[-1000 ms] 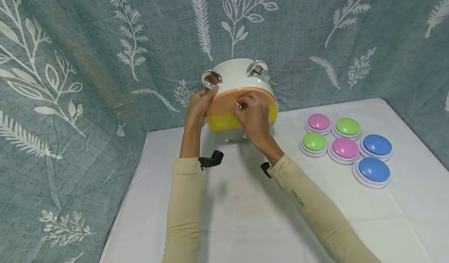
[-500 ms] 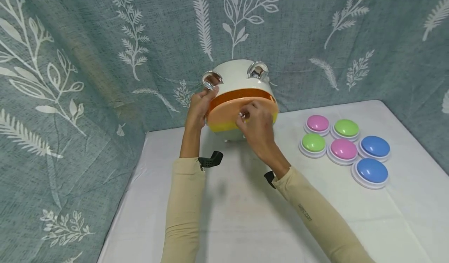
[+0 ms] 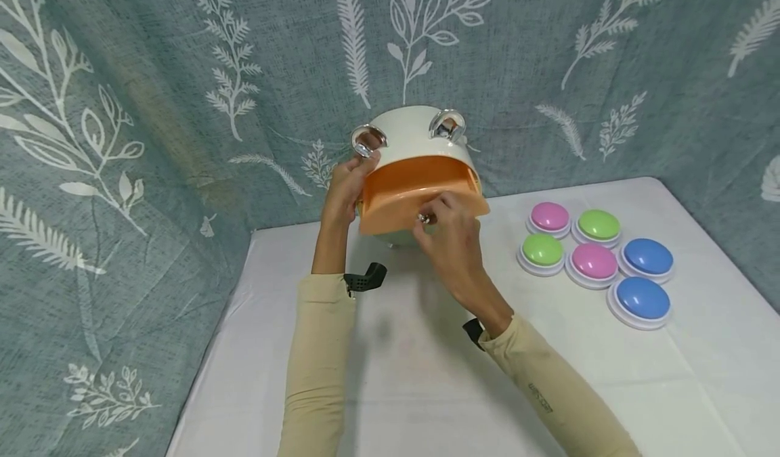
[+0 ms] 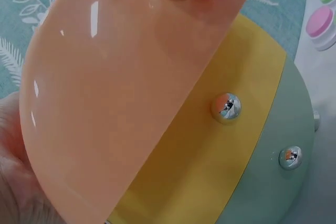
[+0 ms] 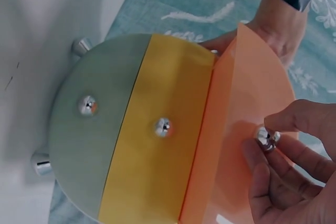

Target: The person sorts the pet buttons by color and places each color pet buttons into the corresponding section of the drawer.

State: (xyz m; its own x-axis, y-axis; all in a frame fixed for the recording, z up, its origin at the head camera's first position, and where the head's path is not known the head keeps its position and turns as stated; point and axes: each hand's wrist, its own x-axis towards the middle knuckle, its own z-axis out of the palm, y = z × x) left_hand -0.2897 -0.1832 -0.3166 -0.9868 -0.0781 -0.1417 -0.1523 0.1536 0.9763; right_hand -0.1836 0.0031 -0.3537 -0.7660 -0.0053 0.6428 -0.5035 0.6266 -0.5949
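A rounded white drawer box with two silver ears stands at the back of the table. Its orange top drawer is pulled partway out. My right hand pinches the drawer's silver knob between thumb and fingers. At the box's upper left side, my left hand grips it just under an ear; part of that hand is hidden behind the drawer in the left wrist view. Below the orange one, a yellow drawer and a green drawer are closed, each with a silver knob.
Several round push lights in pink, green and blue with white bases sit on the right of the white table. A leaf-patterned teal curtain hangs close behind the box and along the left.
The orange drawer was closed one second ago and has slid out toward me with my right hand at its knob. My left hand has kept its place on the box.
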